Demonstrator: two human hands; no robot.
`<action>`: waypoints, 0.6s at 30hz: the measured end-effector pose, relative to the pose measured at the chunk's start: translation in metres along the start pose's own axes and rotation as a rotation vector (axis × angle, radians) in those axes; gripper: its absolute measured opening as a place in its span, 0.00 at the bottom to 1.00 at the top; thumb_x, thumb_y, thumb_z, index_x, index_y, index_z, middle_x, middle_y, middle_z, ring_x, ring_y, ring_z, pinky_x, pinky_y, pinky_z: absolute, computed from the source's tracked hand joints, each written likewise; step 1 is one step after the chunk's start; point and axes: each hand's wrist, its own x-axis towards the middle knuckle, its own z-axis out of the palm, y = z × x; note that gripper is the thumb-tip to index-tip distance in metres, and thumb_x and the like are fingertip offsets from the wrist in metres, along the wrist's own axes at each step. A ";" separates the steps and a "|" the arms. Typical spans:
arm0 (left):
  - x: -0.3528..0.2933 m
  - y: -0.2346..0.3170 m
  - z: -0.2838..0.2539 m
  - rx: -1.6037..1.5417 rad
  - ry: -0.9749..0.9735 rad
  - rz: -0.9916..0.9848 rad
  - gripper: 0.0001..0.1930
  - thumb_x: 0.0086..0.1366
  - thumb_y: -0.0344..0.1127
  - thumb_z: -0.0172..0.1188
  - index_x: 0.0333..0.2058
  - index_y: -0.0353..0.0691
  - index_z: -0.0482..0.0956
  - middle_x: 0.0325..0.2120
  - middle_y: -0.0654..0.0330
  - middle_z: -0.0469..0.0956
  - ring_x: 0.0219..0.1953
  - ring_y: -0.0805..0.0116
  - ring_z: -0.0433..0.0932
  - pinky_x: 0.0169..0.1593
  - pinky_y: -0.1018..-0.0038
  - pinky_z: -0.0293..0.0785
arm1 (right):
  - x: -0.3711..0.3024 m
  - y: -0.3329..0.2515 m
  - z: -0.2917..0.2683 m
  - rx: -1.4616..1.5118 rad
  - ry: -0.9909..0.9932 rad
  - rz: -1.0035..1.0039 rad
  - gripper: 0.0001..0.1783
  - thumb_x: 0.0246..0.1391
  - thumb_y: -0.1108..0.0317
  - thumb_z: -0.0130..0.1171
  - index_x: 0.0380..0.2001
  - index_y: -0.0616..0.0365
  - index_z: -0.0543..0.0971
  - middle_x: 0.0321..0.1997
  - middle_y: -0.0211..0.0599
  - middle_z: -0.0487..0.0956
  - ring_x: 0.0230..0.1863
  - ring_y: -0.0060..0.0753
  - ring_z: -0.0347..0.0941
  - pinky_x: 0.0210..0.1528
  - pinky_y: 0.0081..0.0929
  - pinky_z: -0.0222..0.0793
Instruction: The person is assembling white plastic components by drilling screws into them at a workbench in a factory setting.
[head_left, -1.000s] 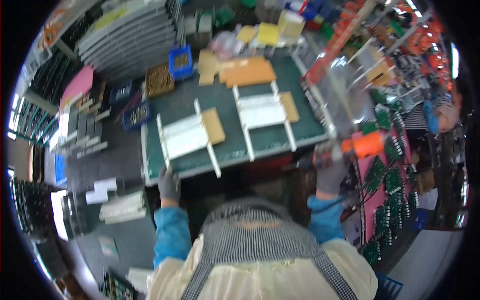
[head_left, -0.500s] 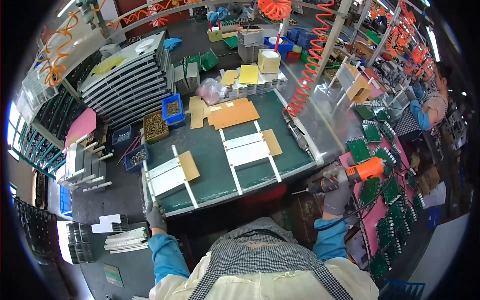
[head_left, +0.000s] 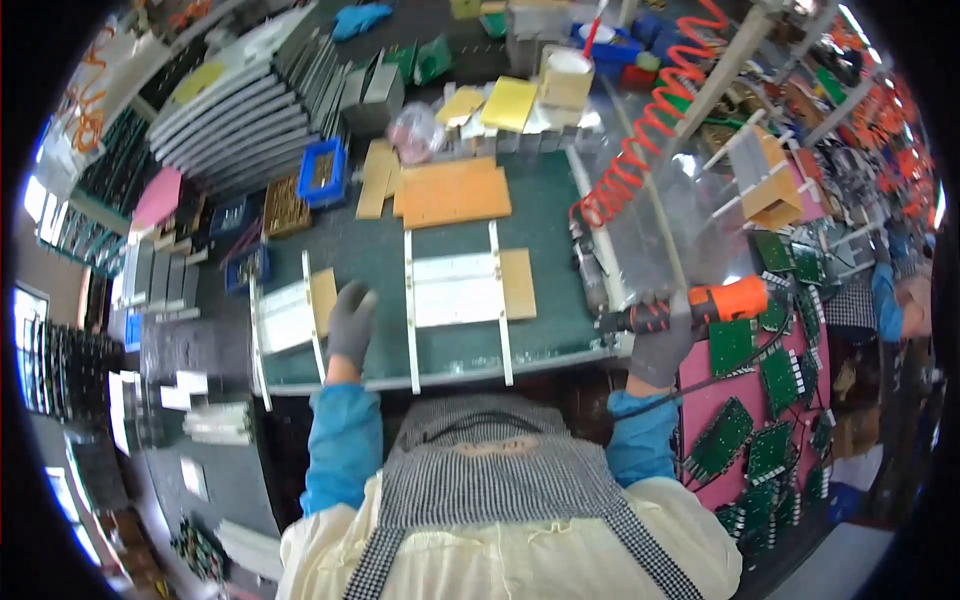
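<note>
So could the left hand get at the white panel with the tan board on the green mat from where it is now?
Probably yes. The gloved left hand lies on the green mat, beside the near white panel with the tan board, with nothing between them. The right hand is busy holding the orange power screwdriver.

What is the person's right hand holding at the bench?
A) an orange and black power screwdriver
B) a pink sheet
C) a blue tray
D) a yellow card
A: the gloved right hand grips the orange and black power screwdriver by the green mat's right edge.
</note>
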 end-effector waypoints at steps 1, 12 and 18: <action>0.003 0.013 0.019 0.034 -0.041 -0.060 0.25 0.64 0.41 0.63 0.55 0.33 0.75 0.51 0.49 0.79 0.54 0.60 0.77 0.58 0.68 0.71 | 0.012 0.003 0.003 -0.032 0.001 0.042 0.17 0.51 0.70 0.62 0.43 0.60 0.70 0.29 0.35 0.73 0.29 0.31 0.74 0.32 0.29 0.73; 0.030 0.016 0.090 0.282 -0.065 -0.184 0.27 0.60 0.49 0.65 0.53 0.39 0.77 0.44 0.49 0.82 0.47 0.52 0.80 0.52 0.64 0.74 | 0.032 0.029 0.028 -0.051 -0.242 -0.047 0.13 0.52 0.66 0.61 0.35 0.64 0.75 0.30 0.39 0.75 0.31 0.36 0.74 0.40 0.36 0.73; 0.026 0.010 0.089 0.289 -0.079 -0.248 0.25 0.60 0.51 0.64 0.50 0.39 0.79 0.42 0.49 0.83 0.46 0.52 0.81 0.52 0.64 0.74 | 0.014 0.046 0.056 -0.046 -0.279 0.004 0.12 0.52 0.67 0.61 0.35 0.64 0.75 0.31 0.40 0.76 0.32 0.37 0.76 0.40 0.38 0.74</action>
